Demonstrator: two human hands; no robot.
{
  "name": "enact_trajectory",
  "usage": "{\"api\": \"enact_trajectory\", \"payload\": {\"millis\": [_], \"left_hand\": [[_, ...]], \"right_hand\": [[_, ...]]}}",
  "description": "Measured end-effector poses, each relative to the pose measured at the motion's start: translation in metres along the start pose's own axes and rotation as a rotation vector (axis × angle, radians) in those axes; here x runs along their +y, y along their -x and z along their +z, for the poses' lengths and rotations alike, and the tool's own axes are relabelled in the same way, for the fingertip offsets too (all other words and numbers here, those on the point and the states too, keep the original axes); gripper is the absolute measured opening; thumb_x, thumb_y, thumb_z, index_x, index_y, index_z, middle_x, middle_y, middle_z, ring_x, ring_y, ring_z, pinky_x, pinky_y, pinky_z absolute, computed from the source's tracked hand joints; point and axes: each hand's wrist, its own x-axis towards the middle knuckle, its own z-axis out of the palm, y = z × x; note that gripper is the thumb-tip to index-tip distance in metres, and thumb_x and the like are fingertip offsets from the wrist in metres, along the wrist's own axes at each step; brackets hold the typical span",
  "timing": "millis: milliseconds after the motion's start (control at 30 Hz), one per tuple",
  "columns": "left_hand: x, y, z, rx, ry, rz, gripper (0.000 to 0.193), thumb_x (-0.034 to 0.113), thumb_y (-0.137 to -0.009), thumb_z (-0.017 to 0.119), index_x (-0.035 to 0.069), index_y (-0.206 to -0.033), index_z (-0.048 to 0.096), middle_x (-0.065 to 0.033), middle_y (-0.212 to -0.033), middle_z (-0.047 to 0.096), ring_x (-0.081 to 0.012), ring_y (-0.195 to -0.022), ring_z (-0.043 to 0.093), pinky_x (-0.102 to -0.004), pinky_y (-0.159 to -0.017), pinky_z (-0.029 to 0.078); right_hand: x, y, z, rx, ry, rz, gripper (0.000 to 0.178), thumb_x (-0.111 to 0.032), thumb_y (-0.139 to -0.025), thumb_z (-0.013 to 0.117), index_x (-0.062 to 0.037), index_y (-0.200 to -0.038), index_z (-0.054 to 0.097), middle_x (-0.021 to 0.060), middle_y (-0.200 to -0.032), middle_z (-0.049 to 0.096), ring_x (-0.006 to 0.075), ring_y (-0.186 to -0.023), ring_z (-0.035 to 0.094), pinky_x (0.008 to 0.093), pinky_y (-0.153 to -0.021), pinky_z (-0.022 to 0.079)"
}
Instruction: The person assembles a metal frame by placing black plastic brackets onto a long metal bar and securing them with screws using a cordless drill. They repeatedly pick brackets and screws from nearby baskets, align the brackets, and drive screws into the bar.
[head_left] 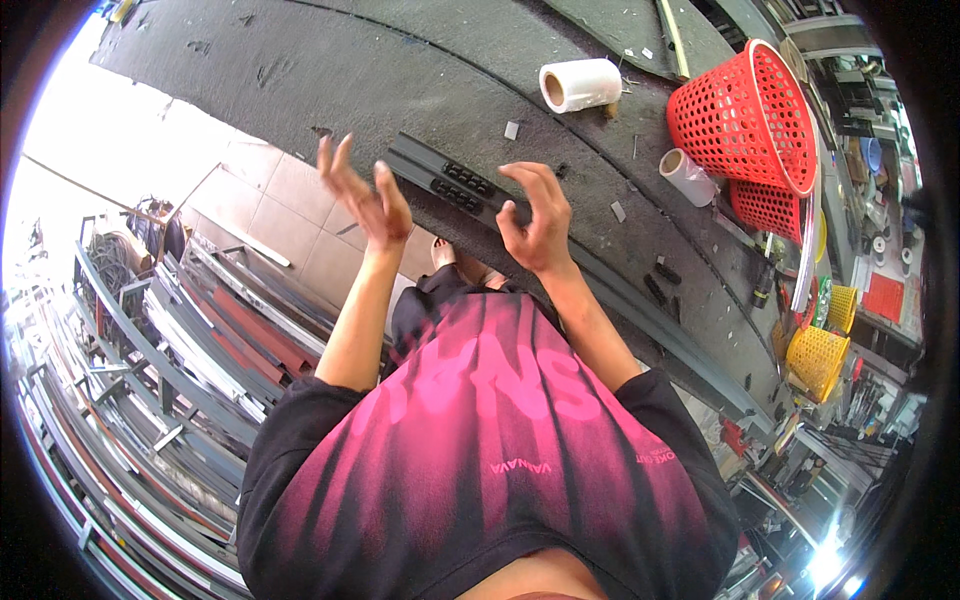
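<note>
My left hand is raised at the table's near edge, fingers spread and nothing in it. My right hand hovers farther right, fingers bent, the thumb apart from them, also without anything in it. Between the two hands, long dark grey metal profiles lie along the table edge. Several small black slotted parts sit in rows on these profiles, closest to my right hand. What kind of part they are is too small to tell. My right forearm passes over the grey profile that runs on toward the right.
On the dark worktable are a wrapped white roll, a smaller roll, a red perforated basket and loose black pieces. Yellow baskets stand farther right. Racks of metal profiles fill the left side.
</note>
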Motion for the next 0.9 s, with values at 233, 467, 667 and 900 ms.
{"api": "enact_trajectory", "payload": {"millis": [233,467,667,900], "left_hand": [[0.190,-0.036,-0.042,-0.722,1.707,-0.259,0.069,0.063,-0.111,0.040,0.003,-0.134,0.064,-0.0293,-0.120,0.069,-0.0392,-0.112,0.065,-0.0562,-0.104,0.048],[0.351,-0.040,-0.068,-0.927,2.932,-0.882,0.113,0.084,-0.110,0.051,-0.024,-0.136,0.068,-0.0230,-0.100,0.080,-0.0305,-0.070,0.076,-0.0354,-0.062,0.057],[0.397,-0.007,-0.050,-0.985,3.094,-1.208,0.102,0.072,-0.113,0.058,-0.028,-0.132,0.066,-0.0116,-0.083,0.077,-0.0205,-0.060,0.073,-0.0329,-0.053,0.055],[0.464,0.050,-0.052,-1.085,3.080,-1.393,0.107,0.071,-0.112,0.062,-0.032,-0.142,0.056,-0.0104,-0.083,0.079,-0.0206,-0.063,0.079,-0.0291,-0.055,0.061]], "right_hand": [[0.004,0.012,-0.069,0.231,0.123,0.065,0.031,-0.004,-0.096,0.068,-0.0021,-0.126,0.075,0.0186,-0.118,0.076,0.0355,-0.108,0.075,0.0466,-0.096,0.060],[-0.007,0.052,-0.120,0.360,0.132,0.221,0.022,0.004,-0.099,0.067,-0.0008,-0.118,0.078,0.0109,-0.095,0.079,0.0238,-0.086,0.076,0.0360,-0.083,0.059],[-0.026,0.108,-0.172,0.529,0.172,0.353,0.022,0.005,-0.100,0.066,0.0001,-0.118,0.078,0.0105,-0.093,0.078,0.0193,-0.085,0.075,0.0340,-0.081,0.059],[-0.010,0.186,-0.257,0.756,0.225,0.420,0.023,0.004,-0.107,0.061,0.0025,-0.126,0.074,0.0098,-0.105,0.076,0.0173,-0.095,0.075,0.0339,-0.086,0.061]]}}
